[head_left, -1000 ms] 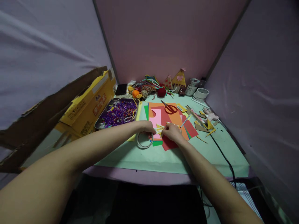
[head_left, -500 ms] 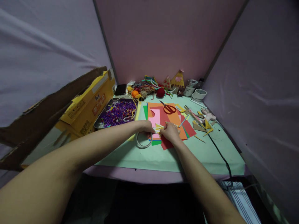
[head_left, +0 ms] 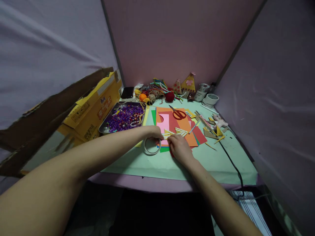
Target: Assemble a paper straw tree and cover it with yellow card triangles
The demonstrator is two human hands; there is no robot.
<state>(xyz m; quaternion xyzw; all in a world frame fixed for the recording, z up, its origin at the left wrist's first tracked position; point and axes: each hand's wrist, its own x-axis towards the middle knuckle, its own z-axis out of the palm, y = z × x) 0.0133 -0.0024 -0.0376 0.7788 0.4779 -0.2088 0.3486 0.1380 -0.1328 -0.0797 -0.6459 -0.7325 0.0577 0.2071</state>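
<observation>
My left hand (head_left: 155, 131) is closed on a roll of white tape (head_left: 152, 153), which hangs as a ring below the fingers. Between my hands lies a yellow cardboard piece (head_left: 167, 133) with white strips across it, on top of coloured paper sheets (head_left: 188, 124). My right hand (head_left: 181, 148) has its fingers bent together at this piece's near edge; what they pinch is hidden. Just beyond the right fingers, a second white-striped yellow piece (head_left: 181, 131) shows on the paper. Red-handled scissors (head_left: 179, 114) rest on the sheets further back.
A tray of purple beads (head_left: 125, 118) sits left, beside a yellow cardboard box (head_left: 95, 108). Yarn balls (head_left: 169, 96) and decorated cardboard triangles (head_left: 189, 83) stand at the back. Tape rolls (head_left: 210, 99) and cardboard scraps (head_left: 209, 133) occupy the right; a black cable (head_left: 231, 160) crosses the edge.
My right hand has drawn back slightly toward me, uncovering the striped yellow piece beyond its fingers. My left hand stays on the tape roll. The view has shifted slightly.
</observation>
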